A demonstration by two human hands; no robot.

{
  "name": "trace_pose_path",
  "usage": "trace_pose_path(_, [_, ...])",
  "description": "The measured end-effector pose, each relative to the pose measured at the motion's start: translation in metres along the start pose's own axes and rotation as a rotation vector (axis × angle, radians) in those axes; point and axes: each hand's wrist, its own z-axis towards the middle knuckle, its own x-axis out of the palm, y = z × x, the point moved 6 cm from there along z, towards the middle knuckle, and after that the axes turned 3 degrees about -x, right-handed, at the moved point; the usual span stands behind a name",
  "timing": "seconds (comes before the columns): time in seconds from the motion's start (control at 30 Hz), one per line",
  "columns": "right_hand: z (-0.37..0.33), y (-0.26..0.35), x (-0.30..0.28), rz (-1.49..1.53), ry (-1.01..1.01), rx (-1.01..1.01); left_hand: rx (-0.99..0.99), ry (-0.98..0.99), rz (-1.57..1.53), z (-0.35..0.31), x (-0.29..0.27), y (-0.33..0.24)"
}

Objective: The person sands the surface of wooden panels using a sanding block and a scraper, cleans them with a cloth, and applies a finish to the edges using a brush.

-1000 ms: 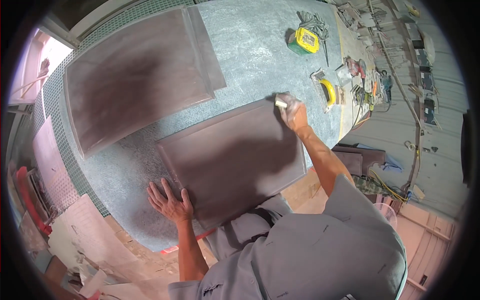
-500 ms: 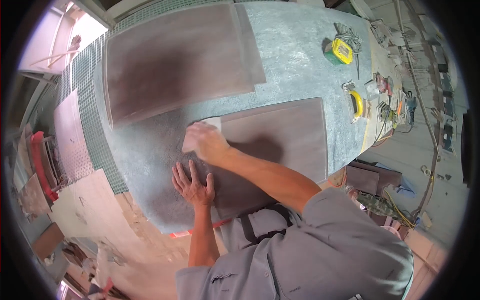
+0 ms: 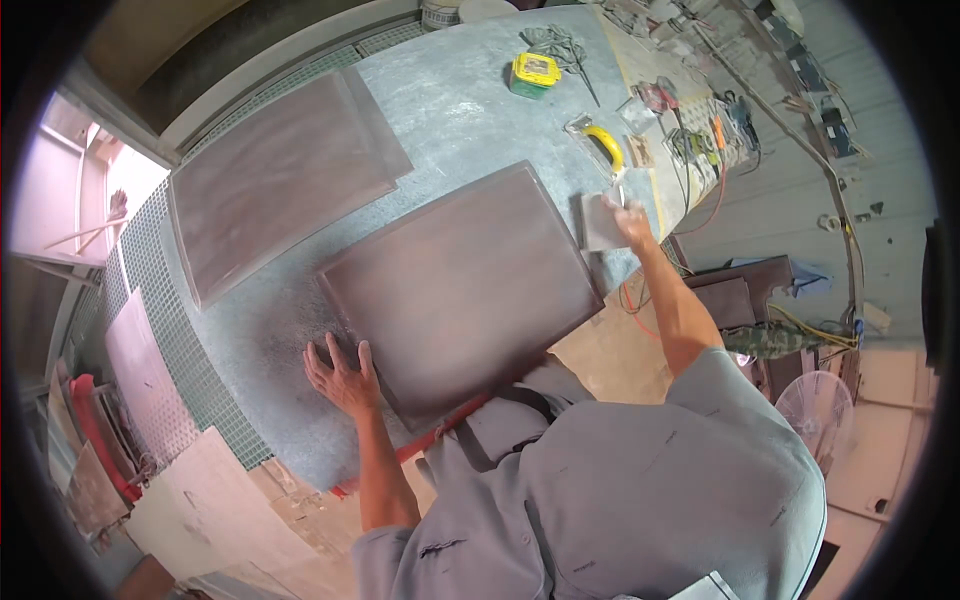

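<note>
A flat brown-grey rectangular panel [image 3: 460,290] lies on the blue-grey table top [image 3: 440,90] in front of me. Beside its left edge my left hand [image 3: 342,378] rests with fingers spread, holding nothing. My right hand [image 3: 632,222] is out past the panel's right edge, its fingers closed on the side of a light grey square pad [image 3: 602,224]. Whether the pad is a folded sheet or a block I cannot tell. Just beyond that hand lies a hand tool with a curved yellow handle [image 3: 606,146].
More brown-grey panels [image 3: 285,180] lie stacked at the far left. A green tub with a yellow lid [image 3: 535,74] stands at the back beside a bundle of grey cord [image 3: 553,44]. Assorted tools and cables [image 3: 690,140] crowd the table's right side. Green mesh [image 3: 185,300] borders the left.
My right hand has moved from above the panel, near my left hand, to the right beyond its edge with the pad. The view has turned right. My left hand stays spread by the panel.
</note>
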Motion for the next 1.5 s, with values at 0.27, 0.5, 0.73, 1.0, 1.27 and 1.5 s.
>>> trace_pose_path(0.27, [-0.164,0.001,0.077,0.819,0.252,0.303,-0.544,0.3,-0.184,-0.024,0.012,-0.037])
trace_pose_path(0.5, [-0.169,0.0,0.05,0.915,0.286,0.304,-0.582,0.27,-0.276,-0.071,0.022,-0.039])
trace_pose_path(0.73, [-0.143,-0.006,0.022,0.418,0.392,-0.085,-0.371,0.229,-0.143,-0.112,0.018,-0.041])
trace_pose_path(1.0, [-0.038,0.004,-0.096,0.078,-0.469,-0.711,-0.242,0.201,0.161,-0.112,0.0,-0.114])
trace_pose_path(1.27, [0.04,-0.065,-0.015,0.033,0.12,-0.714,-0.301,0.417,0.158,-0.16,0.076,-0.306])
trace_pose_path(1.5, [0.203,-0.032,-0.093,0.325,-0.197,-0.766,-0.488,0.544,0.114,-0.153,0.092,-0.352])
